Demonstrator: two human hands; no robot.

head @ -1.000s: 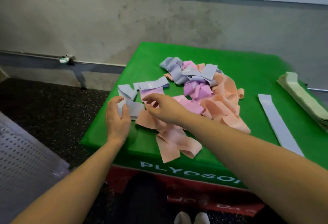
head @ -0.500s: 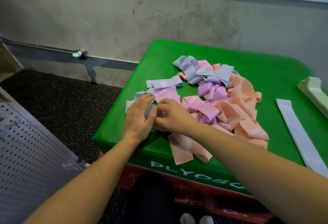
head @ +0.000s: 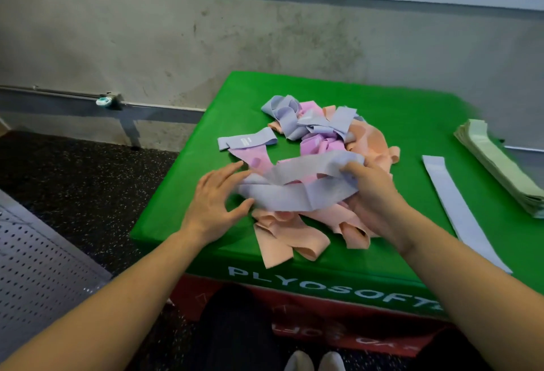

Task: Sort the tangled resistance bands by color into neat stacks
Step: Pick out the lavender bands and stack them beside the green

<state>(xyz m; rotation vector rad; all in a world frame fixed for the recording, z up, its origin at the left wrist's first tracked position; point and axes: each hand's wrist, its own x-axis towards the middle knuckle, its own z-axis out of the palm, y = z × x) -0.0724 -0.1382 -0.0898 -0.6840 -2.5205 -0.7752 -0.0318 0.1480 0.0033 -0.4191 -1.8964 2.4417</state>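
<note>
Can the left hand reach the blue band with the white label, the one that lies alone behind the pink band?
Probably yes. The left hand is open, its fingers only touching the held blue band. The labelled blue band lies flat on the green box, just beyond that hand, with nothing on top.

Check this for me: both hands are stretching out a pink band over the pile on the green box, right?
Not quite: the band is pale blue, not pink. The head view shows the right hand gripping one end and the left hand touching the other, over the pile on the green box.
</note>
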